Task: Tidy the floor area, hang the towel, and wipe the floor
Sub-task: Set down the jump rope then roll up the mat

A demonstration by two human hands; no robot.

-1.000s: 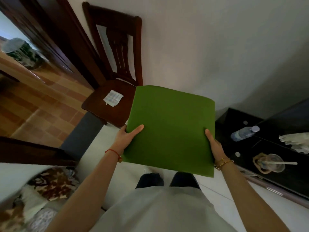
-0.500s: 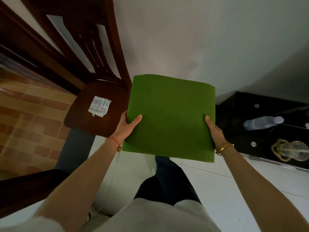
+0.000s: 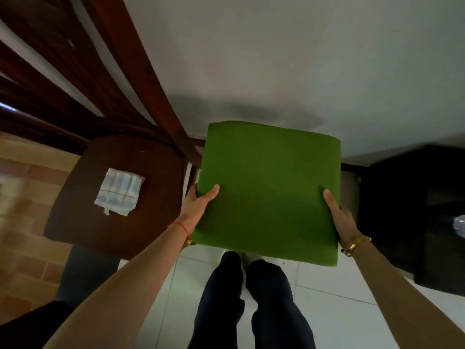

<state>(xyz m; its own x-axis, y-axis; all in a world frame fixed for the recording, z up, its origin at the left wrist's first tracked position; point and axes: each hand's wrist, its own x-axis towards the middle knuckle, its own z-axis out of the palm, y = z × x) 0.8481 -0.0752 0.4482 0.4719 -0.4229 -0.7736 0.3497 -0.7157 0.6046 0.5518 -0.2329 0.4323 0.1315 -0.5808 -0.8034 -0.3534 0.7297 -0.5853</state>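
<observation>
Green, the folded towel (image 3: 269,190) is held out flat above the white floor (image 3: 327,293). The left hand (image 3: 198,205) and right hand (image 3: 339,217) each grip a side edge, thumbs on top. A checked cloth (image 3: 119,191) lies on the wooden chair (image 3: 83,215) just left.

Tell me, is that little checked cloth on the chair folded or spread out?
Folded. The cloth lies as a small, compact square on the chair seat, with layered edges showing along its lower side.

This was a room in a home. A dark wooden chair (image 3: 118,195) stood against a plain pale wall (image 3: 289,59), with a small checked cloth (image 3: 119,191) lying on its seat. Right of the chair sat a low black cabinet (image 3: 407,217); pale floor tiles (image 3: 334,295) lay in front of the chair.
</observation>
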